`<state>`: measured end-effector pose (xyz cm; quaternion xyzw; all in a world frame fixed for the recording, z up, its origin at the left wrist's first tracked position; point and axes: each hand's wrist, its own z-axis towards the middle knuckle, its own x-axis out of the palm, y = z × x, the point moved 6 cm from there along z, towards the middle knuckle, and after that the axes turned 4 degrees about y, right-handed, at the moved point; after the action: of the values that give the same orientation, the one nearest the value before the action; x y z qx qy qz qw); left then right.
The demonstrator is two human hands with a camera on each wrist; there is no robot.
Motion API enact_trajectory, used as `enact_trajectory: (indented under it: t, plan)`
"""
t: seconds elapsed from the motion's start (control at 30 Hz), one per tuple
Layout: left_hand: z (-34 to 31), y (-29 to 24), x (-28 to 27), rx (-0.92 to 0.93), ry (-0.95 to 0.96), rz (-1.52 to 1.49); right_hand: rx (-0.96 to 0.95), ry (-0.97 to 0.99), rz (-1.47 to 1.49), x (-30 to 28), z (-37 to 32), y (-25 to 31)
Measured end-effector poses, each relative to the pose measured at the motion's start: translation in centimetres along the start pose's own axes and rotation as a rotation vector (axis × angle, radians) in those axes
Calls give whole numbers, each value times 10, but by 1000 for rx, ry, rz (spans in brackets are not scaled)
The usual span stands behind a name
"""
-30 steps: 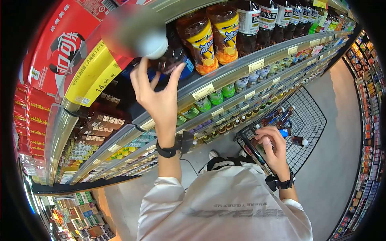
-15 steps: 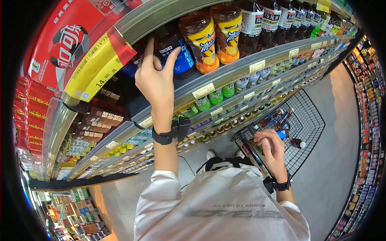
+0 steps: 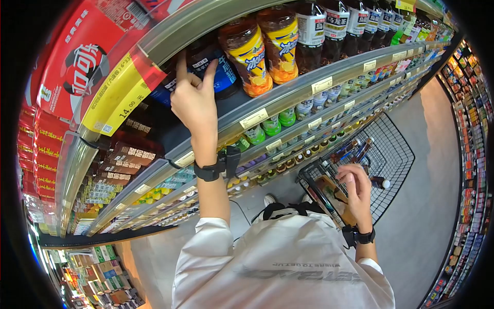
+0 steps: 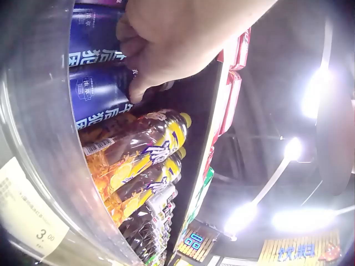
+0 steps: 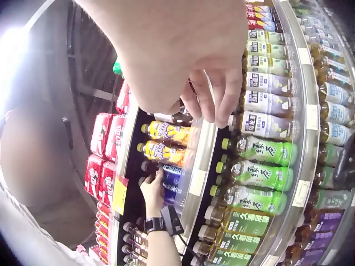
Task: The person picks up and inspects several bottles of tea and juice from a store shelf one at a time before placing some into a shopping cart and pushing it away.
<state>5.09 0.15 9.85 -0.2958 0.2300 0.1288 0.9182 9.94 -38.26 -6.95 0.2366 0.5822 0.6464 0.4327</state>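
Note:
My left hand (image 3: pixel 193 100) reaches up into the top shelf and grips a dark bottle with a blue label (image 3: pixel 218 69), thumb on its front and index finger pointing up. In the left wrist view, the left hand (image 4: pixel 166 39) curls against the blue-labelled bottles (image 4: pixel 94 94). The right wrist view shows the same left hand (image 5: pixel 152 191) from afar. My right hand (image 3: pixel 355 188) hovers by the cart handle (image 3: pixel 321 198). In its own view, the right hand (image 5: pixel 183 50) has loosely curled fingers with nothing visible in them.
Yellow-labelled tea bottles (image 3: pixel 247 51) stand just right of the blue ones. Red cola boxes (image 3: pixel 77 56) fill the shelf to the left. Lower shelves hold green and other drinks (image 5: pixel 260 149). A black wire cart (image 3: pixel 396 154) carrying several bottles stands in the aisle on my right.
The left hand lifted the bottle onto the top shelf and has pushed it further in. The right hand has shifted slightly right, off the cart handle.

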Motion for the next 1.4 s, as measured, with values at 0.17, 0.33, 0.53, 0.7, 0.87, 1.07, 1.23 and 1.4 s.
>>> enact_trajectory:
  t: [0.17, 0.33, 0.53, 0.7, 0.87, 1.07, 1.23, 1.4]
  plan:
    - [-3, -3, 0, -32, 12, -116, 103, -163, 52, -51, -4, -31]
    - [-26, 21, -25, -51, -83, -301, 269, -372, -57, -145, -24, -110]
    - [-31, 44, -24, -75, -38, -250, 286, -707, -795, -299, -101, -329]
    - [-32, 47, -21, 45, -17, -183, 839, -568, -1009, -305, -128, -385]
    - [-35, 43, -13, -82, 97, -299, 822, -605, -840, -280, -140, -397]
    - [-36, 44, -19, -61, 81, -333, 533, -362, -646, -271, -136, -407]
    - [-54, 31, -38, -60, -92, -384, 694, -344, -1003, -286, -139, -381]
    - [-105, -22, -18, 148, 281, -425, 468, -390, -949, -241, -94, -259]
